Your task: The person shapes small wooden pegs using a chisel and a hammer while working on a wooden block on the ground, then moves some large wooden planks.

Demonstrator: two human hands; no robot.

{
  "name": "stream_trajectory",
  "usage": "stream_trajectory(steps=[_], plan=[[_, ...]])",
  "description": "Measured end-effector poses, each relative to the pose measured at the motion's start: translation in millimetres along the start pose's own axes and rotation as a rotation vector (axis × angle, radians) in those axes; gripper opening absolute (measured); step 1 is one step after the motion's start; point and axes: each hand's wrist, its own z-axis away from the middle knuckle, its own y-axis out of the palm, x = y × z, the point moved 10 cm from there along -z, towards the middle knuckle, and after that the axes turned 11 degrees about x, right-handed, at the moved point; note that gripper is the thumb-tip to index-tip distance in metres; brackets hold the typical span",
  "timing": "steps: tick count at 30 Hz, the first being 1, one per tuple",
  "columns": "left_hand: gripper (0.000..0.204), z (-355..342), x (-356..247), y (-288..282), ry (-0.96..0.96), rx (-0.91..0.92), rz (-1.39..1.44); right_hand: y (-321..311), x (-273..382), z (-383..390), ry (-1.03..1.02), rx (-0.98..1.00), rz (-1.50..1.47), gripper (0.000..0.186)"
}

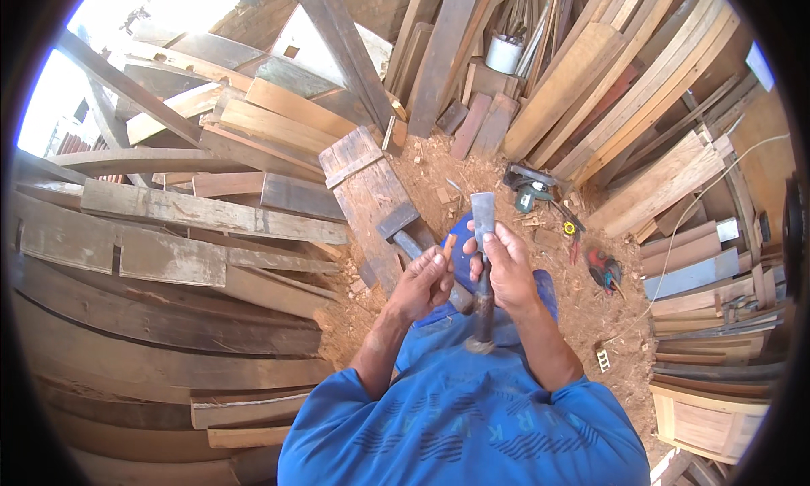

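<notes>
My right hand (509, 273) is shut on a wide flat chisel (483, 213). Its steel blade points up and away from me, and its dark handle (483, 315) points down toward my blue shirt. My left hand (421, 282) is just left of it, with thumb and fingertips pinched on a small brown bit (449, 242) next to the blade. A hammer with a grey head (396, 222) lies slanted under my left hand, across a worn plank and my blue-clad knee. My hands hide part of its handle.
Weathered planks (169, 258) are piled at the left and boards (607, 72) lean along the back. On the sawdust floor (582, 317) lie a teal power tool (528, 192), a yellow tape measure (570, 228) and a red-black tool (604, 269). A white bucket (504, 54) stands behind, a wooden crate (709, 420) at lower right.
</notes>
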Motion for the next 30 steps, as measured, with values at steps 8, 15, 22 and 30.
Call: stream_trajectory(steps=[8, 15, 22, 30], plan=[[0.034, 6, -58, -10, 0.204, -0.354, -0.439, 96, -36, 44, 0.311, 0.274, -0.54, 0.018], [0.037, 27, -78, 36, 0.278, -0.344, -0.873, 83, -19, 59, 0.242, 0.251, -0.441, 0.018], [0.03, 72, 15, 56, 0.034, 0.02, -1.003, 13, 96, 90, -0.399, 0.04, -0.413, 0.011], [0.02, 17, -50, 23, 0.301, -0.209, -0.617, -4, 39, 22, 0.023, 0.057, 0.173, 0.021]])
